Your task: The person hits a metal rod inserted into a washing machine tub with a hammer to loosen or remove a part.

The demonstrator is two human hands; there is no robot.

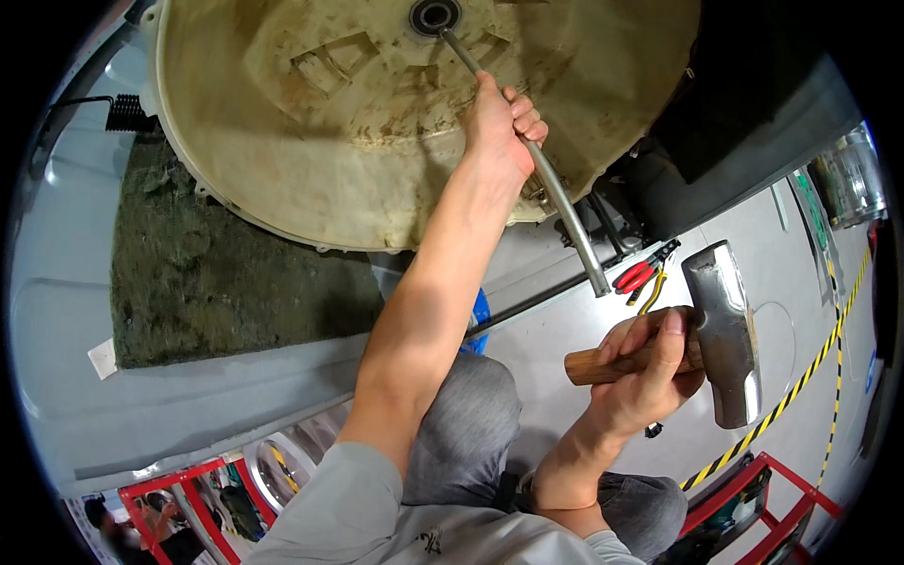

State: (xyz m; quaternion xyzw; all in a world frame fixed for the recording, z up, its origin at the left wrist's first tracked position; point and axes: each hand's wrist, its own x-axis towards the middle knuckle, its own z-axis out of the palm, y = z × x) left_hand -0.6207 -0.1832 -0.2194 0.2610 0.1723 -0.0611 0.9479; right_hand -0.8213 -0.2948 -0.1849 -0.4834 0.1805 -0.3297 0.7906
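Note:
My left hand (501, 122) is wrapped round a long metal rod (568, 212), gripping it near its middle. The rod's far tip rests at the edge of a round bearing (435, 16), set in the centre of a large stained, cream-coloured washing-machine tub (377, 179). Its thicker near end points down toward me to the right. In my right hand (650, 372) is a sledgehammer (725, 330), held by its short wooden handle close to the steel head. The hammer head is apart from the rod's near end, to its lower right.
Red-handled pliers (640, 273) and a yellow-handled tool (653, 294) lie on the grey floor beyond the hammer. A dark, worn pad (226, 264) covers part of the light-coloured metal panel (235, 386) on the left. Red frames (763, 508) stand behind, with a person (132, 527) far at lower left.

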